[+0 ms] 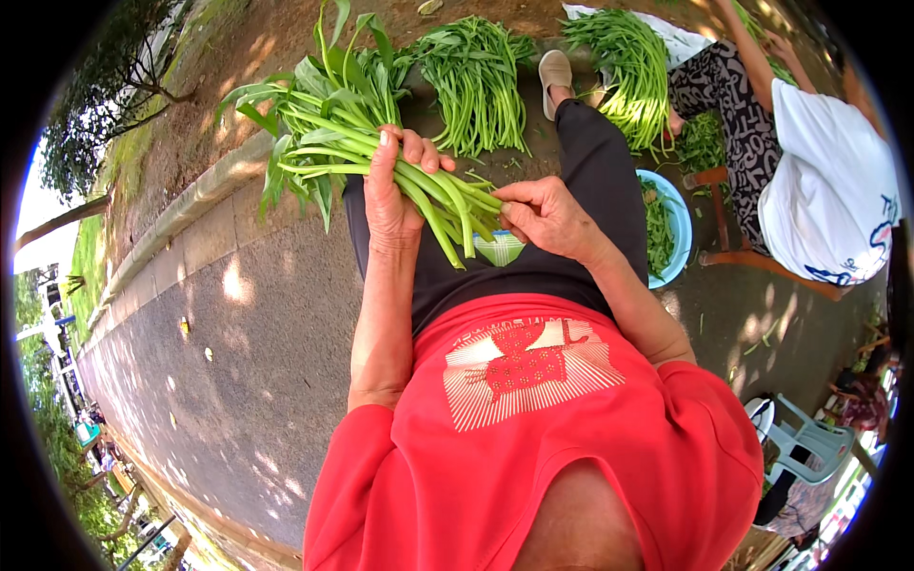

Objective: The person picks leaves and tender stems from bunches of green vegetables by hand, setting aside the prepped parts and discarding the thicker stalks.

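Observation:
My left hand (400, 178) is closed round a bunch of water spinach (343, 135), its leaves towards the upper left and its pale stem ends towards my lap. At the stem ends, my right hand (553, 214) pinches one or more stems between thumb and fingers. Beyond my knees a heap of water spinach (475, 86) lies on the ground, with a second heap (625, 78) to its right. Right of my leg stands a light blue plastic basin (682, 228) holding loose green leaves (658, 232). A green and white checked cloth (502, 250) shows partly under the stems.
At the right a co-worker (821, 171) in a white shirt sits by a brown wooden stool (771, 268); their hands are near greens at the top. A concrete kerb (207, 185) runs along the left. A pale green plastic chair (814, 442) stands at the lower right.

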`<act>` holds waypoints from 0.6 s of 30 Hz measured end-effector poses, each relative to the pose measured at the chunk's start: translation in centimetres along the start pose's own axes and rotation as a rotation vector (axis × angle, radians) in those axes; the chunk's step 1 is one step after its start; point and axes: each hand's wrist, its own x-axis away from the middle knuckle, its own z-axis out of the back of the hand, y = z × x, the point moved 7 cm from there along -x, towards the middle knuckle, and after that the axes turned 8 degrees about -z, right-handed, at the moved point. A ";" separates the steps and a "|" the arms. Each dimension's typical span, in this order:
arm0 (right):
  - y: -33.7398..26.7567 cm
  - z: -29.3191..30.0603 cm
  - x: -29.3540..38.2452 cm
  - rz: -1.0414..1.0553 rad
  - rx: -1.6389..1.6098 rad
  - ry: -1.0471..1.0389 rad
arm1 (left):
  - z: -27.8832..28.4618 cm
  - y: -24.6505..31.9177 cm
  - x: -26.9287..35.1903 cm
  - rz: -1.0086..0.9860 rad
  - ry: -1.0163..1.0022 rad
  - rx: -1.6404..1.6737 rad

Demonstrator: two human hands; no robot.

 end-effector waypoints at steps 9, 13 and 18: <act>-1.3 0.1 0.0 0.188 0.475 0.202 | 0.9 -0.8 0.4 -0.004 0.088 -0.146; 1.2 0.6 -0.7 0.074 0.409 0.143 | 1.5 -0.8 0.5 -0.094 0.225 -0.224; 1.5 1.0 -0.5 0.199 0.532 0.309 | 1.5 -1.0 0.8 -0.135 0.245 -0.277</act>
